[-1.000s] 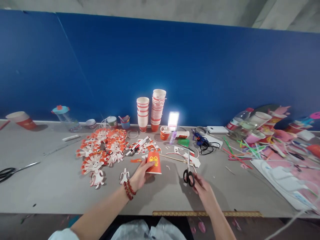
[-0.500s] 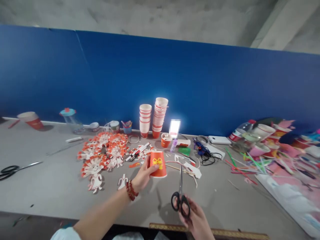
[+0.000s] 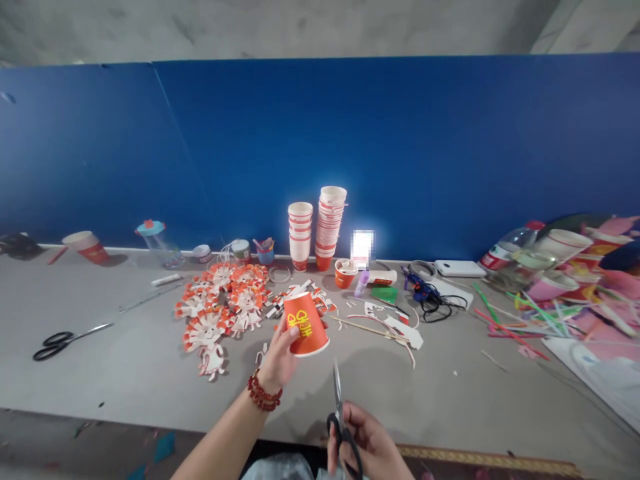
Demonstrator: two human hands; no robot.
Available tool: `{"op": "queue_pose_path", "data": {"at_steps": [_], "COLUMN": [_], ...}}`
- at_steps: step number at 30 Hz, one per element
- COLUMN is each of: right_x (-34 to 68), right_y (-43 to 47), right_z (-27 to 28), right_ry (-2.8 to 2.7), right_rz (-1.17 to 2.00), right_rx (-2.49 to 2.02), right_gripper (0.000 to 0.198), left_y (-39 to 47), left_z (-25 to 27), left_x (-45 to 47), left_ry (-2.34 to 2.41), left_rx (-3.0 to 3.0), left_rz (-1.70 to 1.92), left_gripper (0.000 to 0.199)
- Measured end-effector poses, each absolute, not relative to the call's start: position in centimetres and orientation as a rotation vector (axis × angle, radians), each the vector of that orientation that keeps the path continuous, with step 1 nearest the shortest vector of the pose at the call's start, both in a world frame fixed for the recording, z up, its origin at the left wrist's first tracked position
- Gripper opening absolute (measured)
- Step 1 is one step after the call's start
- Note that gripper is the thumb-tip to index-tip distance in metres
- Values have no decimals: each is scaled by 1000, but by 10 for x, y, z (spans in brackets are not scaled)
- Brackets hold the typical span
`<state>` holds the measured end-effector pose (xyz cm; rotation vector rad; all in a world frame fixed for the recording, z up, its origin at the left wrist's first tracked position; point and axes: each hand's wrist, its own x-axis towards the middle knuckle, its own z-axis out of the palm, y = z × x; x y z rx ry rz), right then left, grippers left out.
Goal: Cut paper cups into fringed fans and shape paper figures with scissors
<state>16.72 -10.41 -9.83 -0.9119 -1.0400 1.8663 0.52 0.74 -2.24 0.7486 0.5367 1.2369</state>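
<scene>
Gripping uncut-looking cup (image 3: 310, 327) in left hand (image 3: 280, 365), scissors (image 3: 339, 403) in right hand (image 3: 369, 440); not yet cutting. Seemingly done: figures (image 3: 206, 331) at eleven o'clock. Seemingly remaining: cup stacks (image 3: 331, 230) at twelve.

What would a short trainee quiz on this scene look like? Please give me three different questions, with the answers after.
1. What does the person's left hand hold?
2. True or false: the right hand holds nothing.
3. Multiple choice: on the table, where does the loose pair of scissors lie, as the camera sees it?
A: right of the orange-and-white paper figures
B: left of them
C: on top of them

Key:
1. A red paper cup with yellow print.
2. False: it has the held scissors.
3. B.
</scene>
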Motion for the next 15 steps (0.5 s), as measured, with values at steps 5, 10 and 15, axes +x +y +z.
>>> {"op": "queue_pose_path", "data": {"at_steps": [5, 10, 15], "right_x": [165, 166, 162], "right_y": [-107, -100, -94], "right_z": [-78, -63, -63], "right_ry": [-1110, -1168, -1106], "right_rz": [1755, 1792, 1763], "right_rx": [-918, -889, -930], "right_gripper": [58, 69, 71], "left_y": [2, -2, -4], "left_z": [-23, -24, -30], "left_x": [5, 5, 6], "left_ry": [525, 482, 387], "left_rx": [761, 786, 772], "left_rz": [1256, 1222, 1202], "left_gripper": [55, 53, 56]}}
